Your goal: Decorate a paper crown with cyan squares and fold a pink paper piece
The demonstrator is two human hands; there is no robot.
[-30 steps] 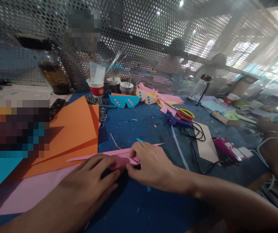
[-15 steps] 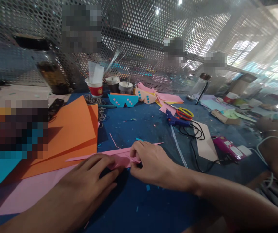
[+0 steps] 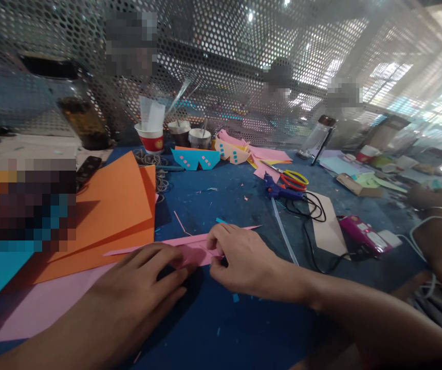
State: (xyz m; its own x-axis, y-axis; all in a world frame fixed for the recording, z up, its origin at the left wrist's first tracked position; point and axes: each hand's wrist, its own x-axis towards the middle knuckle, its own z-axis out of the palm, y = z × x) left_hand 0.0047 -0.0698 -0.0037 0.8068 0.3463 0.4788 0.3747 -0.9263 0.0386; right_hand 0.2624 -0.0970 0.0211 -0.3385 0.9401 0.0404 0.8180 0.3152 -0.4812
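Observation:
A folded piece of pink paper lies low on the blue tabletop between my two hands. Its left end is held by my left hand, with the thumb and bent fingers around the near edge. My right hand pinches the other end, fingers curled and the fingertips partly hidden behind the knuckles. A thin pink strip runs behind both hands, its pointed tip showing past the right one. Behind my right hand sits a small blue scrap.
Orange sheets and pink paper lie left. Beyond are paper glasses, cups and a bottle. To the right are a blue glue gun, scissors, a cord and a magenta device. Another person's arm reaches in.
Both hands keep their hold on the pink paper. The right thumb has shifted slightly to the right, and a little more of the paper shows between the hands.

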